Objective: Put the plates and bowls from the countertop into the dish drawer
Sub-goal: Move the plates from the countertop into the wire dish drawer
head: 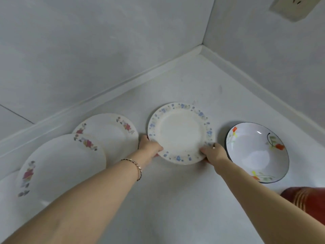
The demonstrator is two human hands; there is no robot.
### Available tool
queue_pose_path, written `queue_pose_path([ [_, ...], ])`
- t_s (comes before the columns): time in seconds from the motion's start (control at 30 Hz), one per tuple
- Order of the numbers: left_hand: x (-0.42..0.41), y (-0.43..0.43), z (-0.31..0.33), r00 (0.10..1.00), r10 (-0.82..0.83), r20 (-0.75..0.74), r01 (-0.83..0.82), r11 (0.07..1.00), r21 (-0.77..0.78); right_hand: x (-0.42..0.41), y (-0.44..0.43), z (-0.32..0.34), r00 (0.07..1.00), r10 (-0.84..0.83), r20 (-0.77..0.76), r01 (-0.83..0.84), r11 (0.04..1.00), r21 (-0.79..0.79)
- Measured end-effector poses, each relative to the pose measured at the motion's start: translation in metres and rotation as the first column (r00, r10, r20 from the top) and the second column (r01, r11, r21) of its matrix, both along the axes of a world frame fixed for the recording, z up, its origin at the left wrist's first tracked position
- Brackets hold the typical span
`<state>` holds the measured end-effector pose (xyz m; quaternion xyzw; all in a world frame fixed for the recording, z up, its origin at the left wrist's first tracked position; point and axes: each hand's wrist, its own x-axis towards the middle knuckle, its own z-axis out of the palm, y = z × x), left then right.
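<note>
A white plate with a blue flower rim [181, 132] sits in the middle of the white countertop [158, 199]. My left hand [149, 147] grips its near-left rim and my right hand [213, 152] pinches its near-right rim, thumbs on top. Its near edge looks slightly raised. Left of it lie two white plates with red flowers, one farther back [109, 129] and one nearer [61, 166], overlapping. To the right stands a bowl with orange flowers and a dark rim [258, 152], seemingly on another dish. No drawer is in view.
The countertop ends in a corner of white walls [202, 45] behind the plates. A wall socket [295, 7] is at the top right. A red striped cloth [306, 199] shows at the right edge, near the bowl.
</note>
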<state>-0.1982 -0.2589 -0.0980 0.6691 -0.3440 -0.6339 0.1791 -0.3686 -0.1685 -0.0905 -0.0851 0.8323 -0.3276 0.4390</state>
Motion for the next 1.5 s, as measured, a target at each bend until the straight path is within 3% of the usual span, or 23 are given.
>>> queue_pose_path([
  [0.2,0.019,0.044,0.019,0.999,-0.005,-0.043,0.006,1.000,0.017,0.011,0.042,0.022,1.000,0.029,0.001,-0.029,0.996,-0.081],
  [0.37,0.044,0.115,0.043,0.997,0.053,-0.060,-0.050,0.998,0.046,0.019,0.086,0.052,0.983,0.177,-0.045,-0.182,0.973,-0.143],
  [0.5,0.069,0.190,0.070,0.990,0.132,-0.058,-0.134,0.991,-0.026,0.040,0.130,0.077,0.950,0.309,-0.043,-0.311,0.931,-0.191],
  [0.63,0.109,0.279,0.081,0.954,0.299,-0.036,-0.301,0.950,-0.085,0.075,0.182,0.091,0.869,0.486,-0.093,-0.495,0.845,-0.201],
  [0.83,0.180,0.410,0.095,0.879,0.474,-0.055,-0.476,0.879,-0.025,0.148,0.261,0.103,0.714,0.685,-0.149,-0.700,0.697,-0.152],
  [0.97,0.241,0.480,0.100,0.839,0.543,-0.038,-0.543,0.839,0.030,0.211,0.312,0.097,0.616,0.787,-0.031,-0.786,0.612,-0.086],
  [1.13,0.326,0.561,0.093,0.827,0.558,0.068,-0.562,0.819,0.117,0.299,0.378,0.086,0.527,0.814,0.245,-0.833,0.551,-0.041],
  [1.33,0.442,0.654,0.059,0.825,0.543,0.156,-0.564,0.805,0.183,0.408,0.455,0.056,0.337,0.901,0.274,-0.940,0.337,0.047],
  [1.5,0.533,0.688,0.023,0.852,0.466,0.239,-0.517,0.820,0.245,0.496,0.500,0.005,0.385,0.848,0.365,-0.922,0.369,0.117],
])
